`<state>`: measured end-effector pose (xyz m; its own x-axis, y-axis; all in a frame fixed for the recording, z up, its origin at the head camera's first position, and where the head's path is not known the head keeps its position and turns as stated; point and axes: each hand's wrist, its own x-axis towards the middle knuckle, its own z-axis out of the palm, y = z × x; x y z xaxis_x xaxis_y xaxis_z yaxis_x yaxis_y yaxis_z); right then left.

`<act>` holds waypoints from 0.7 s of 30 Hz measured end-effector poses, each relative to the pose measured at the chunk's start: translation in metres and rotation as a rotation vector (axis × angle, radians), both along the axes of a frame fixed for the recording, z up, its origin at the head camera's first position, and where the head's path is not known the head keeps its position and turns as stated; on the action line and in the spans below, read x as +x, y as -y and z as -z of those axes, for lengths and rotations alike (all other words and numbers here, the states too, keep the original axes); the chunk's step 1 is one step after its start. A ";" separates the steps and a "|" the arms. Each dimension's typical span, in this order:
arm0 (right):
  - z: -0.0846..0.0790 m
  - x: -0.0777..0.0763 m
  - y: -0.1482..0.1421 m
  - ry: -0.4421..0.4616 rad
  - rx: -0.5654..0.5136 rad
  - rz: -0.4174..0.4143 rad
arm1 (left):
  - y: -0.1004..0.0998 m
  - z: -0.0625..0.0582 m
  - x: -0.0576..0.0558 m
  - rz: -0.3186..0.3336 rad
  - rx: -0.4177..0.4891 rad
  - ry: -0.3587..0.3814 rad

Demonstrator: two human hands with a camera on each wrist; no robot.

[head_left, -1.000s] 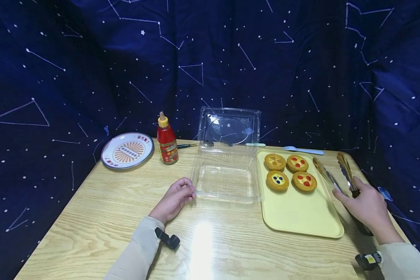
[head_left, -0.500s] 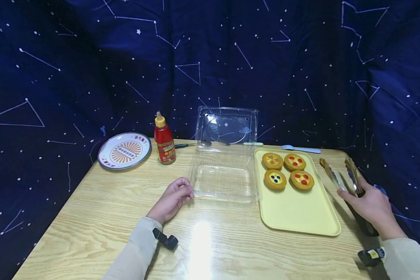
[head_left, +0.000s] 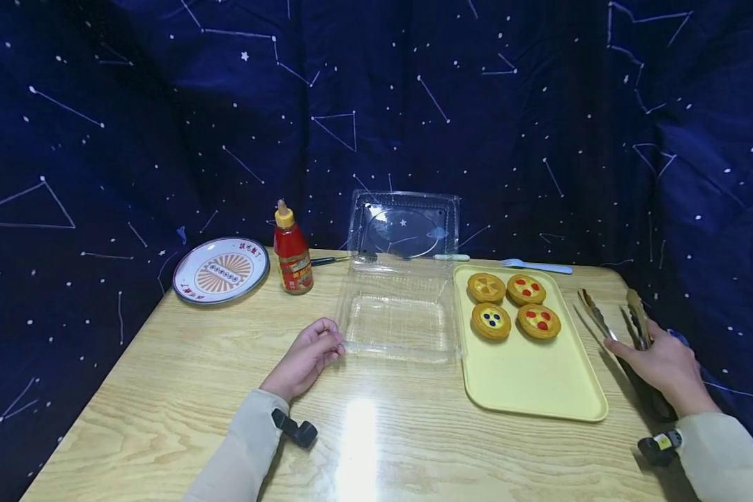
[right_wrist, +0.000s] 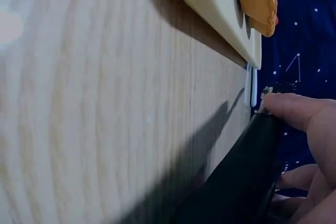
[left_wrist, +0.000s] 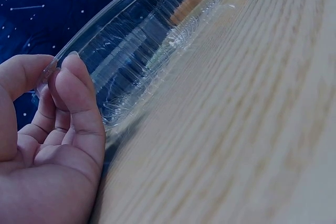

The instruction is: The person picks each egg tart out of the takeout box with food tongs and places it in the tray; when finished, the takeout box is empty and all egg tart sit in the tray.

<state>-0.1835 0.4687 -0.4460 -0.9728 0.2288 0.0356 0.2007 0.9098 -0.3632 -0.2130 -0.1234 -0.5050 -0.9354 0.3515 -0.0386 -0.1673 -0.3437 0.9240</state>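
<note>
With thumb and fingers my left hand [head_left: 307, 355] pinches the front left corner of a clear plastic clamshell box [head_left: 401, 321]. The box stands with its lid [head_left: 408, 224] raised at the back; in the left wrist view the fingertips [left_wrist: 76, 82] are on its rim. My right hand [head_left: 668, 366] grips a pair of food tongs [head_left: 630, 355] with dark handles, right of the tray. The tongs' two ends stand apart, pointing away from me, with nothing between them. Several egg tarts, one with blue dots [head_left: 491, 321], sit on the back half of a yellow tray [head_left: 533, 383].
A red sauce bottle [head_left: 293, 254] with a yellow cap stands left of the box, beside a white patterned plate [head_left: 221, 270]. A light blue fork [head_left: 536, 266] lies behind the tray, and a dark thin-handled utensil [head_left: 326, 261] behind the bottle. A starry dark blue curtain [head_left: 376, 104] hangs behind.
My right hand and the tongs have moved a little to the right, away from the tray. The left hand keeps its hold on the box corner. The head view has shifted slightly.
</note>
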 end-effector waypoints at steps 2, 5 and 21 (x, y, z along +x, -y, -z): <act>0.001 -0.001 -0.003 0.014 0.014 -0.002 | -0.001 0.001 -0.001 -0.001 -0.002 0.000; 0.005 -0.002 -0.007 0.031 0.028 -0.010 | -0.002 0.002 -0.001 -0.004 -0.004 0.002; 0.005 -0.009 -0.006 0.160 0.077 -0.077 | 0.002 -0.001 -0.002 0.015 -0.012 0.001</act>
<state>-0.1923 0.4746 -0.4511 -0.9820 0.1560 -0.1065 0.1790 0.9486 -0.2611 -0.2150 -0.1253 -0.5037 -0.9300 0.3650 -0.0439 -0.1733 -0.3300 0.9279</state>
